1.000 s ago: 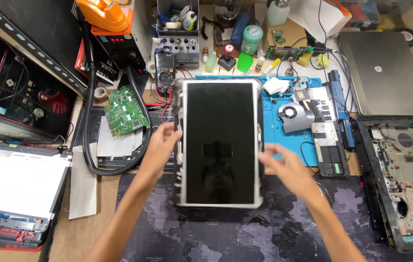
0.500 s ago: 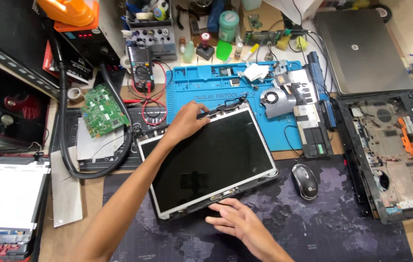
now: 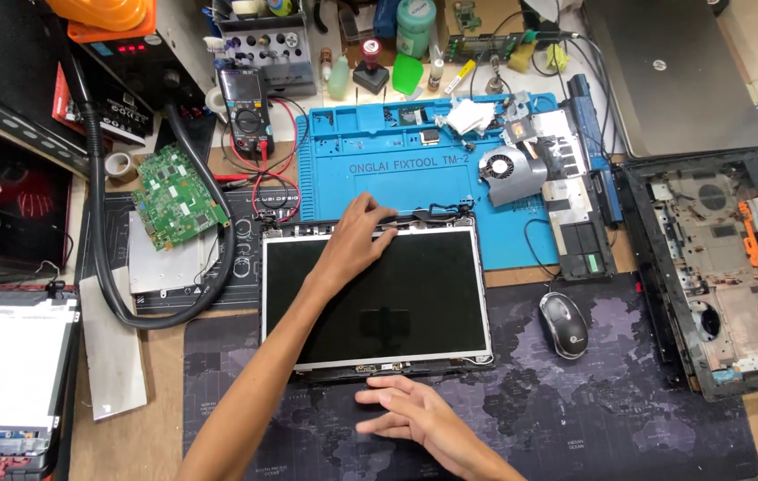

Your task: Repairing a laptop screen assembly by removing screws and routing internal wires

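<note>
At the middle of the frame, a bare laptop screen panel (image 3: 377,298) is lying flat and face up, its dark glass reflecting a little light, with its lower edge on the dark patterned desk mat (image 3: 575,419) and its upper edge reaching the blue repair mat (image 3: 370,160). The person's left hand (image 3: 354,240) is resting on the panel's upper edge, fingers curled over the rim near a black cable bundle, gripping that edge lightly. The right hand (image 3: 414,411) is lying open and flat on the desk mat just below the panel's lower edge, fingertips spread toward the left and holding nothing; whether it is touching the panel I cannot tell.

Just right of the panel, a black computer mouse (image 3: 563,325) is sitting on the desk mat. Above it, on the blue mat, a cooling fan with its heat sink (image 3: 512,169) is lying beside other loose parts. At the right edge of the frame, an opened laptop base (image 3: 717,267) is showing its insides, with a closed grey laptop (image 3: 673,71) above it. Left of the panel, a green circuit board (image 3: 172,198) is lying tilted, and a thick black hose (image 3: 156,303) is looping around it. A multimeter (image 3: 245,107) with red leads is standing at upper centre-left.
</note>
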